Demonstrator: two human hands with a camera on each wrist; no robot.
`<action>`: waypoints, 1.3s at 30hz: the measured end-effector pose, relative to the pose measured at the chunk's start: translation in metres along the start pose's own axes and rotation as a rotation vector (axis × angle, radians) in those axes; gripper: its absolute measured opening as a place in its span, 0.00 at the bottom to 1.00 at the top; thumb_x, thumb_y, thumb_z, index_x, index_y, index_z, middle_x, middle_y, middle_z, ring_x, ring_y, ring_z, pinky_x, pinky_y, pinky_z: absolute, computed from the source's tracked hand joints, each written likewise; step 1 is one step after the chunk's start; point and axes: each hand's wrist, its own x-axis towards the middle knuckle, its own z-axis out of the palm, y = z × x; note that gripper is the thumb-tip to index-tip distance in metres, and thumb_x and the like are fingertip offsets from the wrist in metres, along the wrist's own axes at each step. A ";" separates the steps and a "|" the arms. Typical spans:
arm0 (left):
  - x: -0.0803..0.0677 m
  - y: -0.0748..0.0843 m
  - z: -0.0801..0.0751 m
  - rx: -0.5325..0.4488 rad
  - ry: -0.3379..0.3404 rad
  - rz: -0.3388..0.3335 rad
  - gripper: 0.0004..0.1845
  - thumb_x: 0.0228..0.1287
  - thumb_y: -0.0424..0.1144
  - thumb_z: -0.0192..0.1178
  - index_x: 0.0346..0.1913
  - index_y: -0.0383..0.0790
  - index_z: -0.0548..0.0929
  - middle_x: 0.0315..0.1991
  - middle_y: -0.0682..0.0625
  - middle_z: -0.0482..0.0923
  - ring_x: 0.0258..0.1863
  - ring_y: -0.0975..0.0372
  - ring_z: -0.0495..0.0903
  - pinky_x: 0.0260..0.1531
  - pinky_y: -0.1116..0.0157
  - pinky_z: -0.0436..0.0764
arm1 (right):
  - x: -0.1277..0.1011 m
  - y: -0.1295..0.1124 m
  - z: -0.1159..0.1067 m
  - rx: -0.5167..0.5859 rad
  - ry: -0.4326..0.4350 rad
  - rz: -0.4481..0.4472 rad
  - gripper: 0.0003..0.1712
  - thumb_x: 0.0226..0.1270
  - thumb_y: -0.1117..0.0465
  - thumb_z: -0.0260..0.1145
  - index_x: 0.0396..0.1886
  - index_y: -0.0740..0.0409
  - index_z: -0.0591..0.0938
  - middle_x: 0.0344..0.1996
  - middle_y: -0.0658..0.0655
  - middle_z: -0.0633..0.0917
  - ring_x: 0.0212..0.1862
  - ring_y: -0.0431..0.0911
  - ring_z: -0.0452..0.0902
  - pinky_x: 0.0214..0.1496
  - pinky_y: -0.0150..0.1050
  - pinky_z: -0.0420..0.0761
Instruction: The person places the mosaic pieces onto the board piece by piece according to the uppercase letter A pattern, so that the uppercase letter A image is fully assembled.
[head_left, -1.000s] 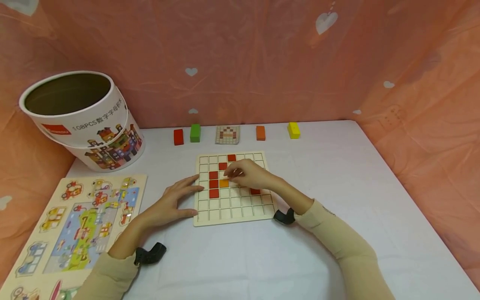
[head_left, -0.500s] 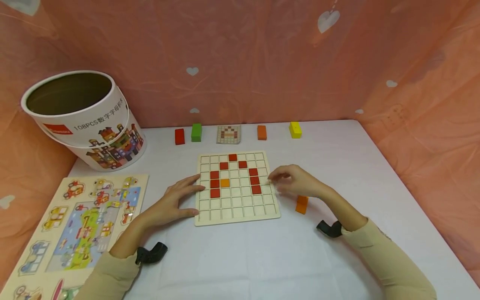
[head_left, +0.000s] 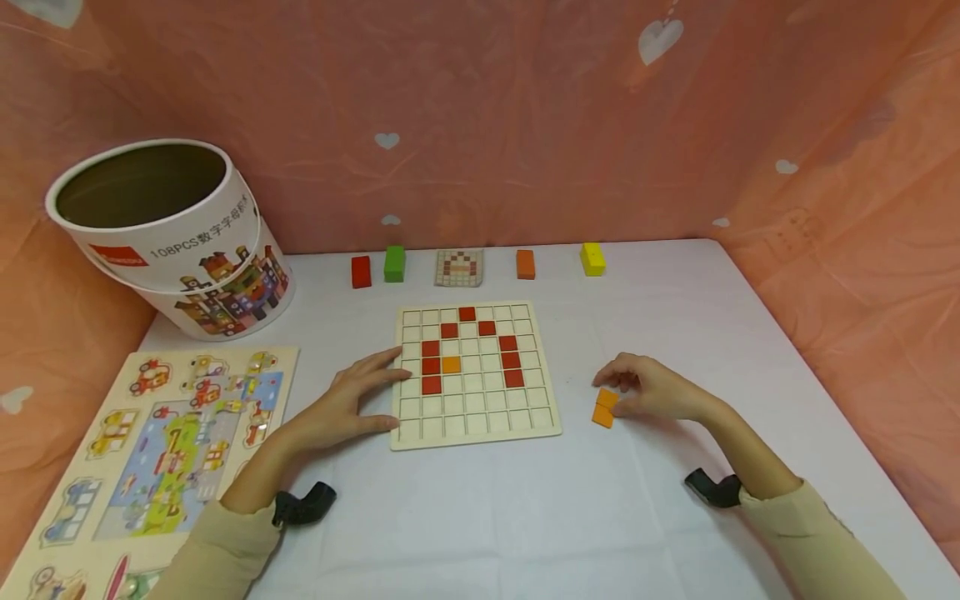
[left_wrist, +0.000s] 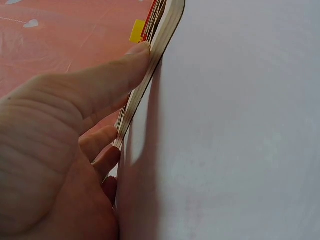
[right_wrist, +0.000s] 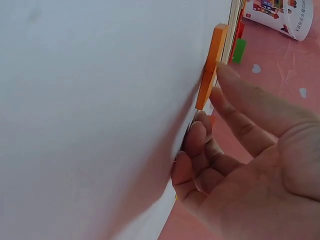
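A pale wooden grid board (head_left: pixel 476 422) lies mid-table, with several red tiles (head_left: pixel 511 360) in an arch and one orange tile (head_left: pixel 451 364) in its cells. At the board's left edge rests my left hand (head_left: pixel 348 406), fingers spread and fairly straight. Its thumb touches the board's side in the left wrist view. Right of the board, two orange tiles (head_left: pixel 603 416) lie end to end. My right hand (head_left: pixel 652 390) has its thumb and index finger at the farther tile, on either side of it. The other fingers are curled close to the table in the right wrist view.
A printed bucket (head_left: pixel 180 250) stands back left, behind a vehicle puzzle board (head_left: pixel 288 367). Along the back lie a red block (head_left: pixel 361 272), a green block (head_left: pixel 394 264), a pattern card (head_left: pixel 459 267), an orange block (head_left: pixel 526 264) and a yellow block (head_left: pixel 592 259).
My right hand has moved from above the board, rightward and toward me, to the loose orange tiles. The left hand stays at the board's edge.
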 end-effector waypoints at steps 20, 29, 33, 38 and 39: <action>-0.001 0.002 0.001 0.002 -0.006 -0.013 0.33 0.59 0.44 0.72 0.67 0.41 0.75 0.78 0.41 0.51 0.76 0.42 0.46 0.68 0.36 0.45 | 0.000 0.003 -0.003 -0.013 0.088 -0.023 0.15 0.55 0.77 0.72 0.41 0.65 0.81 0.37 0.54 0.82 0.40 0.49 0.74 0.41 0.33 0.76; 0.000 0.002 0.000 0.007 -0.005 -0.004 0.33 0.58 0.43 0.72 0.67 0.40 0.75 0.78 0.40 0.51 0.76 0.42 0.46 0.67 0.36 0.46 | 0.037 -0.006 -0.001 0.193 0.066 -0.052 0.09 0.65 0.74 0.66 0.45 0.71 0.81 0.36 0.61 0.82 0.30 0.50 0.81 0.34 0.37 0.84; 0.000 0.002 0.000 0.002 -0.007 -0.007 0.33 0.59 0.43 0.72 0.67 0.40 0.75 0.78 0.40 0.51 0.76 0.41 0.46 0.67 0.35 0.46 | 0.068 -0.030 0.009 0.231 0.017 -0.109 0.10 0.66 0.75 0.63 0.47 0.73 0.80 0.37 0.62 0.81 0.28 0.52 0.81 0.33 0.37 0.83; 0.000 0.002 0.000 0.003 -0.006 -0.004 0.33 0.59 0.43 0.72 0.67 0.41 0.75 0.78 0.40 0.51 0.76 0.41 0.46 0.67 0.35 0.46 | 0.106 -0.059 0.025 0.202 -0.060 -0.155 0.10 0.67 0.76 0.62 0.47 0.72 0.81 0.37 0.62 0.81 0.29 0.49 0.80 0.34 0.35 0.82; 0.000 0.002 0.000 0.003 -0.007 -0.004 0.33 0.59 0.43 0.72 0.67 0.41 0.75 0.78 0.40 0.51 0.76 0.41 0.46 0.67 0.35 0.46 | 0.112 -0.065 0.028 0.192 -0.070 -0.162 0.10 0.66 0.76 0.62 0.46 0.72 0.82 0.37 0.61 0.81 0.30 0.48 0.80 0.35 0.35 0.82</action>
